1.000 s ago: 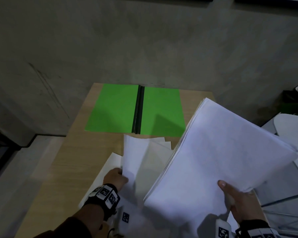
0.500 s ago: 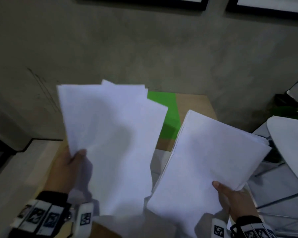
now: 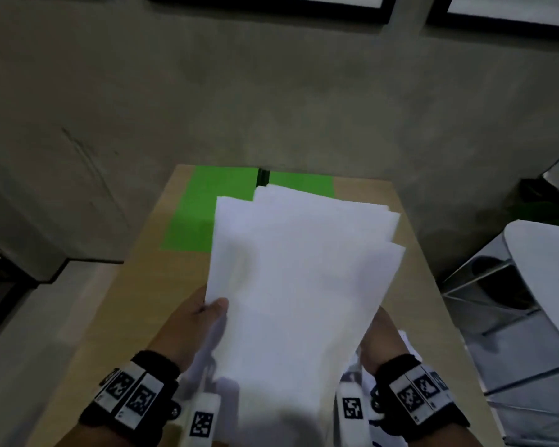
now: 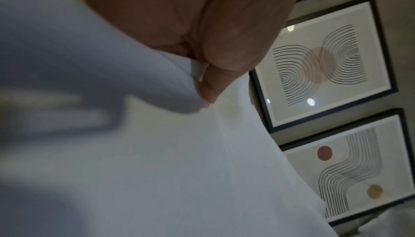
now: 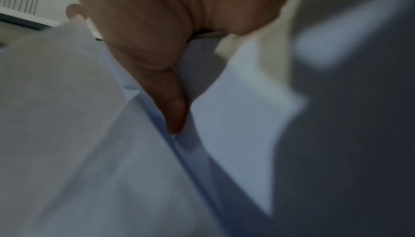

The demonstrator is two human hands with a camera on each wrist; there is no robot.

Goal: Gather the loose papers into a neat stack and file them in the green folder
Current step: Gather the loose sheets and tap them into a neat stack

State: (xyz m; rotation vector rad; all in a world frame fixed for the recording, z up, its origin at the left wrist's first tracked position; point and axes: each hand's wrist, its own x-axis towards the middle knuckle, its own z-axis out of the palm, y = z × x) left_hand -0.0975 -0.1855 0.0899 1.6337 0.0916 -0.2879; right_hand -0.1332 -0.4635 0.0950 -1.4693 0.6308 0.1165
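A fanned, uneven bundle of white papers (image 3: 297,285) is held above the near half of the table by both hands. My left hand (image 3: 204,314) pinches its left edge, thumb on top; the left wrist view shows the thumb (image 4: 211,82) pressed on the papers (image 4: 157,152). My right hand (image 3: 378,337) holds the right edge from beneath, mostly hidden by the sheets. In the blurred right wrist view a finger (image 5: 172,107) lies against the papers (image 5: 89,134). The green folder (image 3: 207,214) lies open at the table's far end, its black spine (image 3: 263,177) just showing above the sheets.
The wooden table (image 3: 126,301) ends against a grey concrete wall (image 3: 271,108). A white chair (image 3: 546,269) on metal legs stands close on the right. Framed line drawings (image 4: 321,74) hang on the wall. A white sheet edge (image 3: 405,341) shows beyond my right wrist.
My left hand lifted sheets off the table and swung them right onto the right hand's stack. The two bundles are now one, held lower over the table.
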